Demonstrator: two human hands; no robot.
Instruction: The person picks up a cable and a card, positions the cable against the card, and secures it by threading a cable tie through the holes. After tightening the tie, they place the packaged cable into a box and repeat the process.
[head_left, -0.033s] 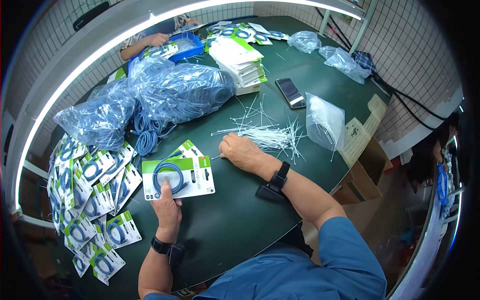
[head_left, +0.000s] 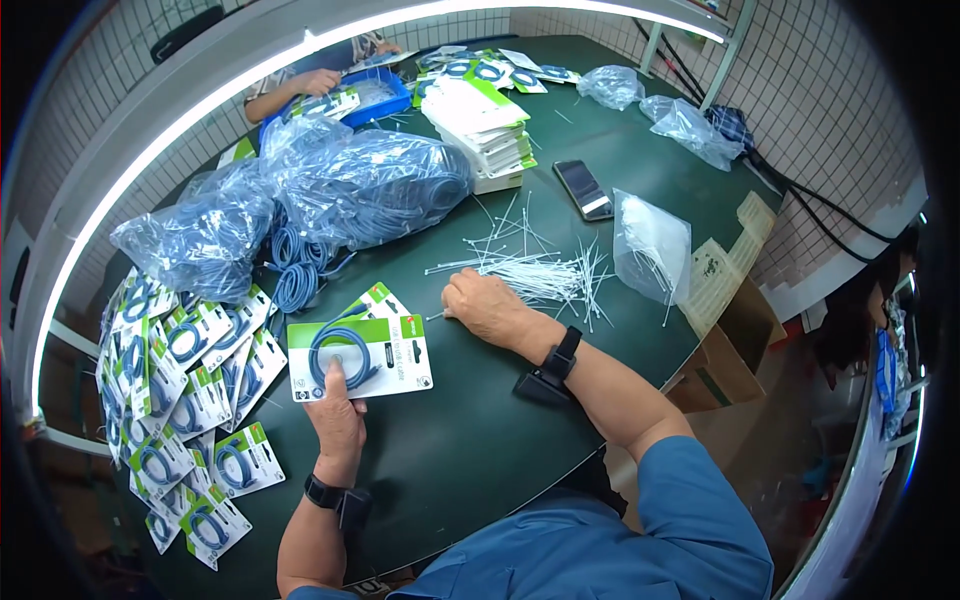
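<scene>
My left hand (head_left: pixel 336 415) is closed on a white and green backing card (head_left: pixel 402 374), its thumb pressing a coiled blue cable (head_left: pixel 362 366) against the front. Behind that card, part of another green and white card (head_left: pixel 378 297) shows on the table. My right hand (head_left: pixel 484 308) rests on the table at the near left of a loose pile of white cable ties (head_left: pixel 545 275). Its fingers are curled together, and a thin white tip pokes out by the fingertips, seemingly a cable tie pinched there. The fingertips are partly hidden.
Carded cables (head_left: pixel 190 400) heap at the left. Plastic bags of blue cables (head_left: pixel 365 185) lie beyond, beside a stack of cards (head_left: pixel 480 130). A phone (head_left: pixel 582 188) and a clear bag of ties (head_left: pixel 652 245) lie right. Another person's hand (head_left: pixel 318 82) is by a blue tray (head_left: pixel 385 105).
</scene>
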